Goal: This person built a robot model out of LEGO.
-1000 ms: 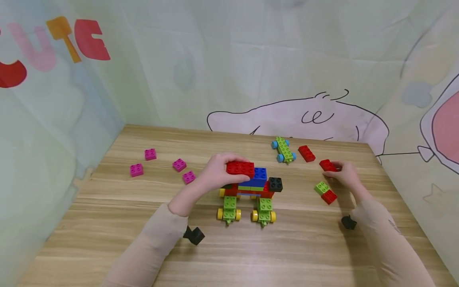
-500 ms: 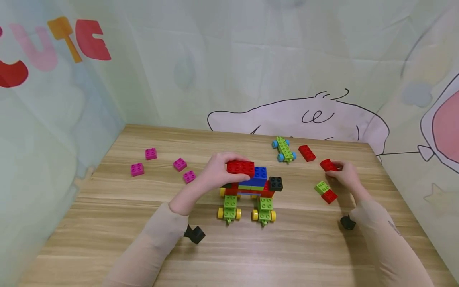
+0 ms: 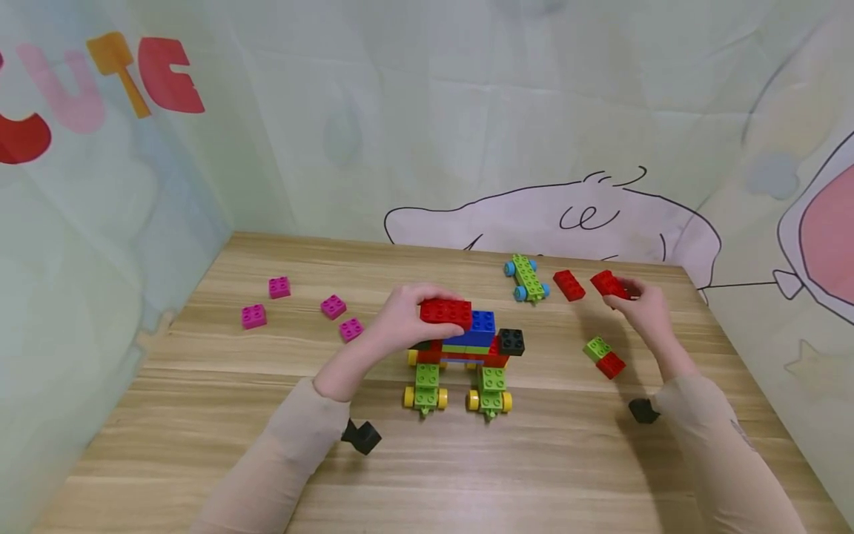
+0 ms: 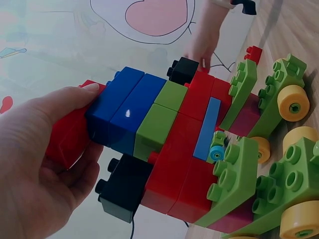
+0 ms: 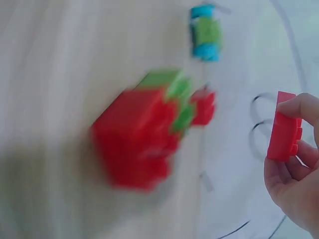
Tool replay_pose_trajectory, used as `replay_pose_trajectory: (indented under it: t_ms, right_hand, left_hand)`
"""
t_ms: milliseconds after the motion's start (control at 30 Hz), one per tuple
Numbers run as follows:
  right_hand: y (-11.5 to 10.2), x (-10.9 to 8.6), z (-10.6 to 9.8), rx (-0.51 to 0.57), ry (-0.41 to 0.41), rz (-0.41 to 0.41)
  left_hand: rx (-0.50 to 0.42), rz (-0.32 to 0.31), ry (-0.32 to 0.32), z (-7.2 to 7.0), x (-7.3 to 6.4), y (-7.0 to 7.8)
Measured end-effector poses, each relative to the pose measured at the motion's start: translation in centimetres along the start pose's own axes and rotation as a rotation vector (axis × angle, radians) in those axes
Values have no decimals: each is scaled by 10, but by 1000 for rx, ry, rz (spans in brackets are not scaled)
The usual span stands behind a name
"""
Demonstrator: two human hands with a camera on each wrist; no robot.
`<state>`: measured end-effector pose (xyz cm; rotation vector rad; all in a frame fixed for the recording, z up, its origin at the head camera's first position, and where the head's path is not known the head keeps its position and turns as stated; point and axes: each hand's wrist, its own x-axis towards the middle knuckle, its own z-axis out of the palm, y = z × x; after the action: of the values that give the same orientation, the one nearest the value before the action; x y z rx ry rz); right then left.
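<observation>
My left hand [image 3: 399,325] grips a red building brick [image 3: 445,313] at the top of a wheeled brick model, beside its blue bricks [image 4: 117,107]. Below these the model has green, red and black bricks, with lime legs on lime wheeled bases [image 3: 426,400] with yellow wheels. Over at the right, my right hand [image 3: 649,310] pinches a second red brick [image 3: 606,283] between thumb and fingers. In the right wrist view that red brick [image 5: 283,130] shows its side, its studs toward the palm.
A lime car base [image 3: 528,279] with blue wheels and a loose red brick [image 3: 569,285] lie at the back. Closer in is a lime brick [image 3: 597,348] next to a red brick [image 3: 610,365]. Several pink bricks [image 3: 333,306] are scattered at the left, and a printed cloth wall stands behind the table.
My right hand has raised its red brick from the table and moved it slightly toward the back. The left hand keeps its grip in the same place.
</observation>
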<state>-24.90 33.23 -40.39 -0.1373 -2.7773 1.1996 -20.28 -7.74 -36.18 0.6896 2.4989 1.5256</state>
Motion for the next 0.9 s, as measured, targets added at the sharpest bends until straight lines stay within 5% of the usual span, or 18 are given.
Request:
replay_pose_trajectory:
  t_ms: [467, 900]
  right_hand:
    - [-93, -31, 11, 20, -52, -158]
    - [-142, -59, 34, 116, -191, -357]
  left_hand:
    - [-10, 0, -5, 1, 1, -4]
    - [-4, 16, -2, 0, 2, -3]
